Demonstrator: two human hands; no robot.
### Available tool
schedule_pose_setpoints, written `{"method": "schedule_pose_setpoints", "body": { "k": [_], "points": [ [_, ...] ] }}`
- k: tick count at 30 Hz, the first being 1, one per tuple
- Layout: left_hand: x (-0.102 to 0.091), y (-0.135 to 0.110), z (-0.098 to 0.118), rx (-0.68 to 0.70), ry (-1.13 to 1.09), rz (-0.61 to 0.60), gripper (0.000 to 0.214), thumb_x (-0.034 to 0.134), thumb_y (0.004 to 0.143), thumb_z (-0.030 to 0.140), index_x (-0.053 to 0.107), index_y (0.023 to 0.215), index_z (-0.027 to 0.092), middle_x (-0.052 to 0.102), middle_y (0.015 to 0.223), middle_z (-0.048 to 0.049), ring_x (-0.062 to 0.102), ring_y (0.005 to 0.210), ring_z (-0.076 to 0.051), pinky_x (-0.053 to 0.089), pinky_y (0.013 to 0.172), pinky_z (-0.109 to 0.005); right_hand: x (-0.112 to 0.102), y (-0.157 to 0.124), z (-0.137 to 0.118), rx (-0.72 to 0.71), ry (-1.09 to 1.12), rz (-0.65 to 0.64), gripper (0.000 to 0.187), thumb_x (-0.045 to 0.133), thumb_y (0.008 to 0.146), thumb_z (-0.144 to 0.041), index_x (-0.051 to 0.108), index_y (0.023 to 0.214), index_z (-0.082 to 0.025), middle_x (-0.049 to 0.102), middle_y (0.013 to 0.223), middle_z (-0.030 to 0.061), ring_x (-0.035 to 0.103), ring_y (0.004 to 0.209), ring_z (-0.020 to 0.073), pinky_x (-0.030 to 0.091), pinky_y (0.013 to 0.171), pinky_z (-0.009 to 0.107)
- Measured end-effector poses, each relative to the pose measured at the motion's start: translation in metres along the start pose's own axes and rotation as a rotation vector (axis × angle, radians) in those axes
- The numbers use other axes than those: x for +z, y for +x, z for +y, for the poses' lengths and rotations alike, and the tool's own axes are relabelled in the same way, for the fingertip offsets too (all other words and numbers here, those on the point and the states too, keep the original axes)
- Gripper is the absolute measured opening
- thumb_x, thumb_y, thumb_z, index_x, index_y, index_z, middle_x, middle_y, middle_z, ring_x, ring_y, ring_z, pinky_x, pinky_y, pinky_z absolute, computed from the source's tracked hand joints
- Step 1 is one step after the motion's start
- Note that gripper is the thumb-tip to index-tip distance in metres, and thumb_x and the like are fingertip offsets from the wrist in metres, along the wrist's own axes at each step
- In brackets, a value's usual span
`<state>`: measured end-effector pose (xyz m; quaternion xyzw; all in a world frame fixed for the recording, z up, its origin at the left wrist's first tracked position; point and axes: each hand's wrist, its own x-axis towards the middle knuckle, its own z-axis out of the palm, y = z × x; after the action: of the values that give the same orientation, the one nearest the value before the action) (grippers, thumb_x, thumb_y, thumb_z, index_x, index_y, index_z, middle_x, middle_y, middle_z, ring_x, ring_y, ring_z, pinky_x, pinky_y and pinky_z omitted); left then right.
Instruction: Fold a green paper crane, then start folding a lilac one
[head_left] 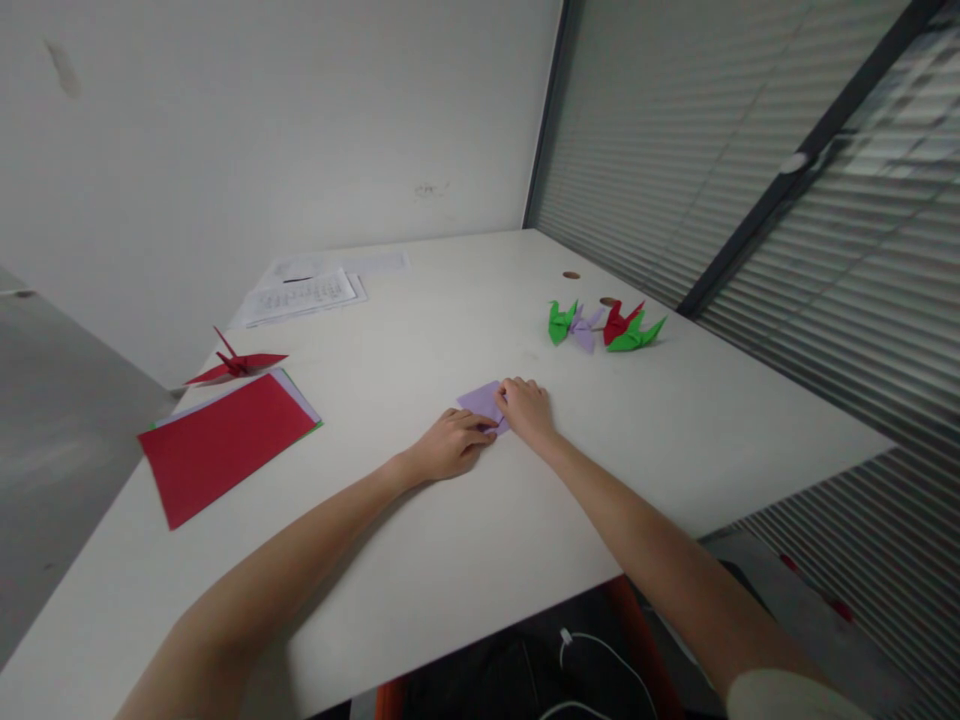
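Observation:
A small folded sheet of lilac origami paper [478,400] lies on the white table in front of me. My left hand [453,444] is at its near left edge, with thumb and forefinger closed on the paper. From the right, my right hand [526,406] has its curled fingers closed on the paper's right side and covers part of it. Exactly how the folds run under my fingertips is hidden.
Folded paper cranes stand at the right: a green one [561,322], a lilac one [585,328], a red one [618,322] and another green one [637,334]. At the left are a larger red crane [237,364] and stacked coloured paper [232,450]. Printed sheets [304,297] lie behind.

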<state>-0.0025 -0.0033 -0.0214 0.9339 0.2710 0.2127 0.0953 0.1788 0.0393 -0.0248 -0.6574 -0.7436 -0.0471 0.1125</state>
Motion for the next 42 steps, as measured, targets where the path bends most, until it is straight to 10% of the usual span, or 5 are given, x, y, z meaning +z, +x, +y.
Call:
{"method": "schedule_pose_setpoints", "body": {
  "k": [42],
  "points": [
    [0.008,-0.001,-0.002,0.029,0.121,-0.044,0.032,0.04,0.093,0.013,0.055,0.121,0.017,0.062,0.125,-0.0111,0.054,0.12,-0.022,0.043,0.098,-0.041,-0.003,0.003,0.007,0.081,0.009,0.006,0.03,0.051,0.089,-0.048,0.063,0.099,-0.022,0.055,0.108,0.0117,0.043,0.103,0.0283,0.03,0.084,0.039]
  ]
}}
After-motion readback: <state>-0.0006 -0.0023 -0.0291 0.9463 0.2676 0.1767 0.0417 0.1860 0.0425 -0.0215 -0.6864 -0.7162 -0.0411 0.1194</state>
